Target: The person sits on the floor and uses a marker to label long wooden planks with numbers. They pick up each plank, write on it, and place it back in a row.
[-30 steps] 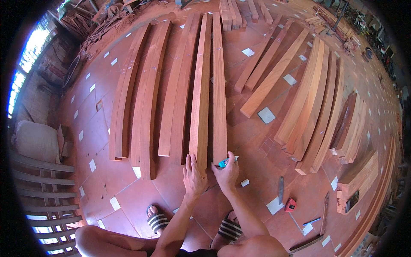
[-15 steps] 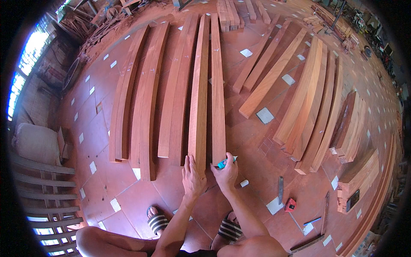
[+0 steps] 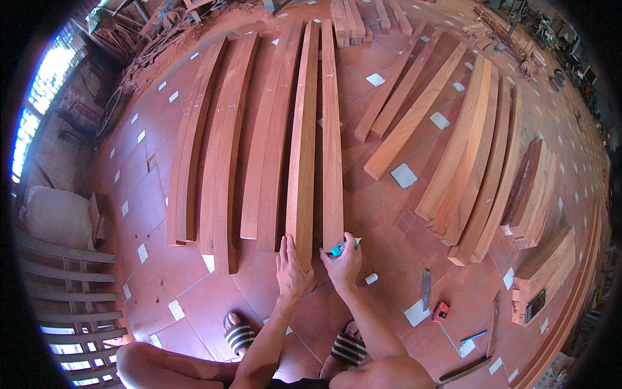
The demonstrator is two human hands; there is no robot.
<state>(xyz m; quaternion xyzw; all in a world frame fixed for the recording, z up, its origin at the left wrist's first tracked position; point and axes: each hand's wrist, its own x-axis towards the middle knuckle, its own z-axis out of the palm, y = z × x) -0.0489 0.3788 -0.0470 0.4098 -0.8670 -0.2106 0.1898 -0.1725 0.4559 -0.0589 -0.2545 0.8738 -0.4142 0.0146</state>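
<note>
My left hand is at the near end of a long reddish-brown wooden beam, fingers stretched along its left edge and thumb by its end. To its right lies a second, narrower-looking beam, with a dark gap between them. My right hand is closed round a teal correction pen at this beam's near end, its thumb close to the beam's lower left corner. Fingers partly cover the pen. A small white cap lies on the floor right of that hand.
More beams, some with white marks, lie left and right. At right are a knife-like blade, red tape measure, blue pen and a phone against stacked wood. A slatted rack stands left.
Both hands keep their places at the beam ends. The whole view has shifted very slightly; nothing else has visibly moved.
</note>
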